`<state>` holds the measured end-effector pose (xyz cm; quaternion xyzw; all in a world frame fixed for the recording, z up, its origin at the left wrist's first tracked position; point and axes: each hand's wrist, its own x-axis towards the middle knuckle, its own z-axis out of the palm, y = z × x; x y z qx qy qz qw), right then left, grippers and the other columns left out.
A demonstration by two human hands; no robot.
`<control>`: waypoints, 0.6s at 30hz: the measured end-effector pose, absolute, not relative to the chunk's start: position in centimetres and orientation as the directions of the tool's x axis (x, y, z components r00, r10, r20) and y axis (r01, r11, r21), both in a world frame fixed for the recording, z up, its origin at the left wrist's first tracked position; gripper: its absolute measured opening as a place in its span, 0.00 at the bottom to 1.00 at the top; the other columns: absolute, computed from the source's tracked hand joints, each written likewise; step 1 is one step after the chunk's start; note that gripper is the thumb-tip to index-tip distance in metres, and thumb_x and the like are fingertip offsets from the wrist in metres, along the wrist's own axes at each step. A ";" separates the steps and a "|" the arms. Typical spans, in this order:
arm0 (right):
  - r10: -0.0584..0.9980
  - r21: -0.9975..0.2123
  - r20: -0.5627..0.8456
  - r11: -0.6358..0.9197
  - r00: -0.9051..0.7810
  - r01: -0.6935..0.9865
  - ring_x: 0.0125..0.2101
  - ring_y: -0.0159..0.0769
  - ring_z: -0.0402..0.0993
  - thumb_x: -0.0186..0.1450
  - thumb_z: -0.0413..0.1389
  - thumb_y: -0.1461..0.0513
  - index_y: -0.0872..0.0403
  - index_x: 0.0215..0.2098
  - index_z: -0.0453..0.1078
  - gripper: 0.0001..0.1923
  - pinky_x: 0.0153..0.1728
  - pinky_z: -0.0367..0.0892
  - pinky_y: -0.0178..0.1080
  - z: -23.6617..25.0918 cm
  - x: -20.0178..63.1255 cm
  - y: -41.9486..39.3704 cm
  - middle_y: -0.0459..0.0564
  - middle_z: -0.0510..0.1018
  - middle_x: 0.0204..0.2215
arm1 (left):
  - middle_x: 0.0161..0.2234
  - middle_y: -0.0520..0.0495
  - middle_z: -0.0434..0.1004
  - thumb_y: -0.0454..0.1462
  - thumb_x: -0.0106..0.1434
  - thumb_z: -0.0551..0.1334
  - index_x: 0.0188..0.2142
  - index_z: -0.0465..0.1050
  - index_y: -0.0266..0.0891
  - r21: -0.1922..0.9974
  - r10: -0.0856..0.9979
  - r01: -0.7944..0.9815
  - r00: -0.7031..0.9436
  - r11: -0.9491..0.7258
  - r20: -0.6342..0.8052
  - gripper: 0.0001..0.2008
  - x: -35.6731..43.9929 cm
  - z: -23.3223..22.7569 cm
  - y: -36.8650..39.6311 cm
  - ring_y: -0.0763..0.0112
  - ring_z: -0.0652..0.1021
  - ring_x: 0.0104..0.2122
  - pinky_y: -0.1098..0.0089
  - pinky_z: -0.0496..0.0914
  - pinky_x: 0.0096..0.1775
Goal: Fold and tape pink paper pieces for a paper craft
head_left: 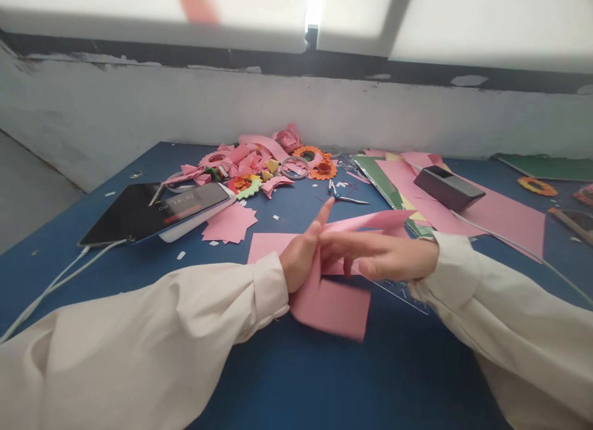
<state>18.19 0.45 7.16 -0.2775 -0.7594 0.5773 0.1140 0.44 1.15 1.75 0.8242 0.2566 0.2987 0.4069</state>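
Observation:
A strip of pink paper (330, 309) hangs bent in front of my left hand (302, 252), which is closed on it with the index finger pointing up and away. My right hand (386, 254) reaches in from the right, its fingers stretched against the paper beside my left palm and its thumb apart. The right fingertips are partly hidden and slightly blurred. Behind both hands the pink paper's other end sticks out to the right. A flat pink sheet (269, 247) lies underneath on the blue table (324, 380), next to a clear ruler (407, 297).
Pink scraps and paper flowers (259, 158) heap at the back, with a tape roll (295, 167). A compass (349, 199) lies before them. To the left are a phone (194, 204), tablet (115, 210) and pink squares (230, 223). A black box (447, 188) sits on pink sheets (509, 217), trailing a cable.

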 end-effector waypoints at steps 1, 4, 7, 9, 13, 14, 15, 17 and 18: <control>0.580 -0.946 -0.132 0.168 -0.804 0.277 0.46 0.37 0.69 0.57 0.48 0.35 0.53 0.63 0.51 0.46 0.43 0.67 0.38 7.1 18.4 1.0 0.59 0.64 0.55 | 0.50 0.40 0.74 0.43 0.68 0.19 0.65 0.22 0.37 0.857 0.707 0.174 0.654 -0.486 0.268 0.28 0.4 1.8 1.4 0.69 0.76 0.48 0.65 0.72 0.46; 0.651 -0.962 -0.109 0.122 -0.751 0.245 0.41 0.34 0.70 0.60 0.38 0.34 0.48 0.66 0.41 0.44 0.44 0.67 0.40 7.3 19.3 1.8 0.58 0.60 0.58 | 0.59 0.37 0.64 0.45 0.69 0.22 0.65 0.23 0.37 0.922 0.777 0.142 0.593 -0.361 0.212 0.28 0.3 1.5 2.2 0.66 0.71 0.55 0.65 0.71 0.49; 0.759 -0.980 -0.126 0.002 -0.639 0.197 0.35 0.35 0.72 0.63 0.20 0.37 0.50 0.65 0.44 0.43 0.38 0.69 0.42 8.7 20.3 1.8 0.57 0.72 0.46 | 0.52 0.38 0.72 0.47 0.69 0.22 0.66 0.25 0.34 0.948 0.785 0.141 0.602 -0.284 0.145 0.30 0.3 1.1 2.5 0.67 0.78 0.45 0.66 0.74 0.45; 0.885 -0.991 -0.093 -0.036 -0.456 0.131 0.38 0.37 0.73 0.64 0.15 0.42 0.50 0.65 0.44 0.41 0.39 0.68 0.44 9.9 20.8 1.7 0.56 0.72 0.46 | 0.47 0.38 0.76 0.46 0.69 0.23 0.65 0.36 0.33 0.951 0.773 0.155 0.623 -0.267 0.116 0.31 0.5 0.9 2.4 0.70 0.81 0.37 0.65 0.75 0.43; 0.994 -0.985 -0.008 0.011 -0.111 0.171 0.48 0.35 0.70 0.67 0.15 0.47 0.61 0.66 0.37 0.39 0.44 0.65 0.42 11.8 21.5 2.1 0.63 0.67 0.53 | 0.38 0.44 0.78 0.47 0.71 0.46 0.42 0.71 0.33 0.904 0.740 0.216 0.657 -0.369 0.145 0.22 0.6 0.6 2.0 0.69 0.79 0.38 0.61 0.73 0.46; 0.998 -0.968 0.021 0.035 -0.058 0.247 0.49 0.35 0.70 0.67 0.14 0.48 0.64 0.66 0.37 0.40 0.44 0.65 0.42 12.1 21.6 2.3 0.66 0.67 0.53 | 0.36 0.46 0.78 0.46 0.70 0.51 0.37 0.72 0.33 0.879 0.724 0.229 0.668 -0.418 0.171 0.19 0.5 0.6 1.9 0.69 0.78 0.39 0.60 0.72 0.46; 0.998 -0.937 0.061 0.062 -0.012 0.342 0.48 0.35 0.71 0.66 0.13 0.49 0.66 0.65 0.38 0.40 0.43 0.66 0.41 12.2 21.7 2.7 0.68 0.67 0.52 | 0.36 0.47 0.77 0.45 0.68 0.55 0.35 0.72 0.33 0.848 0.704 0.238 0.681 -0.473 0.201 0.16 0.5 0.6 1.8 0.69 0.78 0.39 0.60 0.72 0.46; 0.982 -0.828 0.176 0.108 0.073 0.551 0.42 0.36 0.74 0.65 0.08 0.53 0.68 0.65 0.38 0.42 0.38 0.67 0.41 12.1 21.9 3.5 0.68 0.70 0.48 | 0.36 0.48 0.76 0.42 0.67 0.57 0.34 0.72 0.34 0.772 0.655 0.249 0.707 -0.584 0.267 0.13 0.4 0.7 1.5 0.70 0.77 0.38 0.62 0.72 0.44; 0.967 -0.763 0.233 0.115 0.106 0.636 0.37 0.36 0.76 0.64 0.06 0.54 0.67 0.65 0.35 0.41 0.35 0.67 0.40 11.9 22.0 3.9 0.67 0.71 0.46 | 0.36 0.47 0.76 0.41 0.68 0.55 0.34 0.72 0.34 0.728 0.627 0.252 0.719 -0.638 0.301 0.13 0.4 0.7 1.4 0.70 0.77 0.38 0.63 0.72 0.44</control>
